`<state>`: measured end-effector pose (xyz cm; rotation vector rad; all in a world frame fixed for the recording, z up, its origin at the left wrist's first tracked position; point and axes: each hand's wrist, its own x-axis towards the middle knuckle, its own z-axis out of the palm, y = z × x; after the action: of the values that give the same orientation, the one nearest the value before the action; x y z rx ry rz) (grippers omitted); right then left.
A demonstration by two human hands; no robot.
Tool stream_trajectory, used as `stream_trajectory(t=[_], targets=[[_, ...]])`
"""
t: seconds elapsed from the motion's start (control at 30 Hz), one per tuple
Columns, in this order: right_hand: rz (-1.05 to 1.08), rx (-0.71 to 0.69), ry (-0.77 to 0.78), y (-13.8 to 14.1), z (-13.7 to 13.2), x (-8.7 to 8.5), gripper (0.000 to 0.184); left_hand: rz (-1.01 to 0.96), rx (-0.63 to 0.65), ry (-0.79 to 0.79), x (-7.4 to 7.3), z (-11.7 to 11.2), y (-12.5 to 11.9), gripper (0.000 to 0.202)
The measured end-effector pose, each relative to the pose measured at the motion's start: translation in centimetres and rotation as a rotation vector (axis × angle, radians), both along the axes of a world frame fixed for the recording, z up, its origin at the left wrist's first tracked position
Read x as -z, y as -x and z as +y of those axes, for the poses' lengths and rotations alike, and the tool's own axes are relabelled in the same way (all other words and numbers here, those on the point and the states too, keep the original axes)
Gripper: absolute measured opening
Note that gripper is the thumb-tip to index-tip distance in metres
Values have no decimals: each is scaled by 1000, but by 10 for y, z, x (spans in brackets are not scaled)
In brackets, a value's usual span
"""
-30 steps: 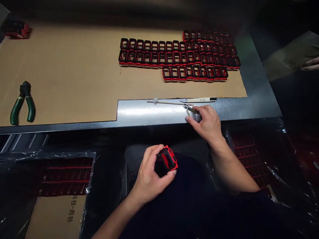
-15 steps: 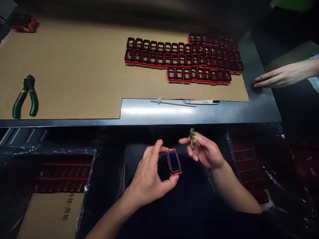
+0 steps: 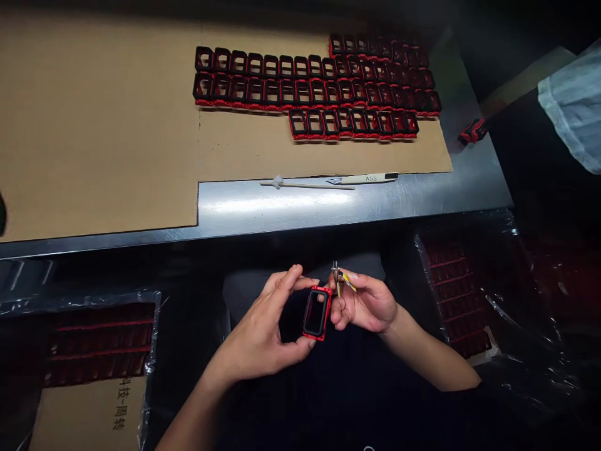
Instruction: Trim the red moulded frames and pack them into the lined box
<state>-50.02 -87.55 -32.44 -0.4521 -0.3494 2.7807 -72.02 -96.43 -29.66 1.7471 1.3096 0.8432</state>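
Below the steel desk [image 3: 272,210], left fingers [image 3: 292,279] clamped the red-and-black frame [image 3: 315,313], right fingers [image 3: 345,318] pinched a small yellow-handled tool [image 3: 340,279]; a slip risked scratching it.

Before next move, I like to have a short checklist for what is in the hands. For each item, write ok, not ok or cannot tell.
1. Left hand holds the red-and-black frame by its edges: ok.
2. Right hand holds the small yellow-marked tool: ok.
3. Tool tip clear of the frame: cannot tell.
4. Frame surface undamaged: cannot tell, too dark.
5. Co-worker's sleeve away from the hands: ok.
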Motion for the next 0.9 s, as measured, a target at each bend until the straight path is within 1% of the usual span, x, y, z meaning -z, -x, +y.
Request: stream_trajectory(t=[0.17, 0.27, 0.33, 0.37, 0.43, 0.5, 0.57, 0.67, 0.77, 0.9], targets=[[-29, 18, -2, 7, -1, -2, 22, -76, -28, 26, 10, -2, 3, 102], [-89, 62, -64, 9, -3, -7, 27, -189, -23, 40, 20, -3, 4, 99], [-154, 85, -127, 9, -6, -12, 33, -281, -27, 66, 25, -3, 3, 94], [-183, 101, -166, 9, -7, -14, 35, -324, -42, 86, 27, -3, 1, 90], [-219, 147, -272, 8, -10, -16, 35, -406, -114, 122, 28, -4, -4, 80], [-227, 203, -408, 7, -13, -18, 31, -483, -195, 160, 28, -6, -11, 70], [-226, 240, -532, 6, -15, -18, 26, -533, -250, 191, 26, -8, -18, 66], [-233, 277, -695, 6, -18, -18, 23, -525, -290, 220, 24, -10, -27, 71], [-255, 286, -835, 7, -19, -16, 23, -498, -328, 241, 24, -10, -33, 79], [-286, 274, -957, 7, -19, -12, 27, -429, -347, 239, 24, -8, -35, 73]])
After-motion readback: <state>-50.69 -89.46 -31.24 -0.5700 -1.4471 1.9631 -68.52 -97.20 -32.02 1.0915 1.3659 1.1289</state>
